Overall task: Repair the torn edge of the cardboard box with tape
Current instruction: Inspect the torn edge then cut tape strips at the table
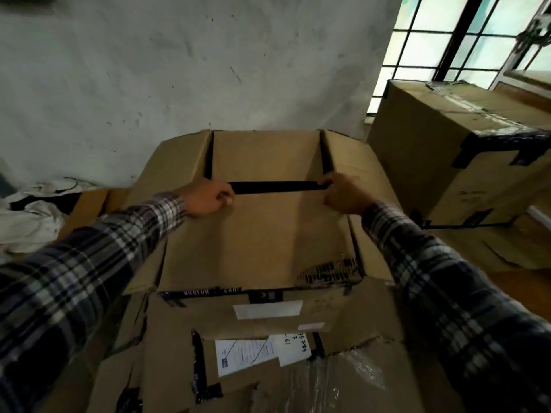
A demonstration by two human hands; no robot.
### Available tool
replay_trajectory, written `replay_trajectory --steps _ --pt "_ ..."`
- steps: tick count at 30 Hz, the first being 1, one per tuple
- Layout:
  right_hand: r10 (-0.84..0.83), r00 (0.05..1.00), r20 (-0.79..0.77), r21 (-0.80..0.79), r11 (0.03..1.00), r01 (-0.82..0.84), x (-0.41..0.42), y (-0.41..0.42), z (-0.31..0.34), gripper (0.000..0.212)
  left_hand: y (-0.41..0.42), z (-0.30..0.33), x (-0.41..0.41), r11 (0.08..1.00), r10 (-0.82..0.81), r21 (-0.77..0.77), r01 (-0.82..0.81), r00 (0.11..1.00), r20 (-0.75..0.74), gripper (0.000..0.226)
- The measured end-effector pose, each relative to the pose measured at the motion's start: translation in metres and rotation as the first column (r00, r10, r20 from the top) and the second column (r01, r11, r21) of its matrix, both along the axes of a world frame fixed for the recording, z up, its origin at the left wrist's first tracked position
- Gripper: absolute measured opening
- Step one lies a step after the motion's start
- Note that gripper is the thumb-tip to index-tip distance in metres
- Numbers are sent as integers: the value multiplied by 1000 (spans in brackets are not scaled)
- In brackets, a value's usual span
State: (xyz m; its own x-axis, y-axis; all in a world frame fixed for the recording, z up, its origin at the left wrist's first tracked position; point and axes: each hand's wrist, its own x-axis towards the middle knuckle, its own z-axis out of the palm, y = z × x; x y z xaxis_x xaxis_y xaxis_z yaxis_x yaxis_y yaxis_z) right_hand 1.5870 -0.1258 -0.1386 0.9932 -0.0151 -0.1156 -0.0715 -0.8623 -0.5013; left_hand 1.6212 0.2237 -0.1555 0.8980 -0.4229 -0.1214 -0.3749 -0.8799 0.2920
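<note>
A strip of black tape (275,187) is stretched across the far part of the cardboard box (259,234), spanning its flaps. It should be kept taut and level, then pressed down from one end. The left hand (205,201) pinches the left end; the right hand (343,193) pinches the right.

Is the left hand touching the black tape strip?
Touching: in the head view, the left hand holds the left end of the black tape strip, which ends in its fingers.
</note>
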Motion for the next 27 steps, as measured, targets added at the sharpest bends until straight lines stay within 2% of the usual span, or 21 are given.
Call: replay_trajectory --steps 2,4,6,13,14,17,19,22,27 --pt "-76 997 30 222 973 68 -13 -13 15 67 3 19 -11 999 20 -36 -18 997 70 26" --pt "-119 992 -48 437 890 128 -27 -23 24 59 6 36 -21 998 35 -65 -26 990 137 28" --pt "-84 986 -143 547 824 150 -46 -28 29 55 10 50 -34 995 43 -92 -26 983 180 33" --pt "-55 989 -134 692 710 134 -95 -31 32 7 28 79 -74 987 85 -156 -46 964 251 32" --pt "-44 990 -136 716 687 129 -99 -32 33 8 30 82 -78 986 95 -159 -55 962 256 33" --pt "-22 989 -149 761 636 129 -111 -31 30 34 42 88 -93 981 130 -176 -85 956 264 35" --pt "-5 986 -167 769 625 134 -117 -33 24 29 50 91 -103 978 150 -182 -104 953 262 35" --pt "10 974 -228 732 662 165 -124 -38 11 15 60 93 -118 973 170 -199 -121 951 257 36" --pt "-9 977 -214 729 664 166 -137 -35 0 16 68 95 -130 962 215 -220 -163 947 238 45"
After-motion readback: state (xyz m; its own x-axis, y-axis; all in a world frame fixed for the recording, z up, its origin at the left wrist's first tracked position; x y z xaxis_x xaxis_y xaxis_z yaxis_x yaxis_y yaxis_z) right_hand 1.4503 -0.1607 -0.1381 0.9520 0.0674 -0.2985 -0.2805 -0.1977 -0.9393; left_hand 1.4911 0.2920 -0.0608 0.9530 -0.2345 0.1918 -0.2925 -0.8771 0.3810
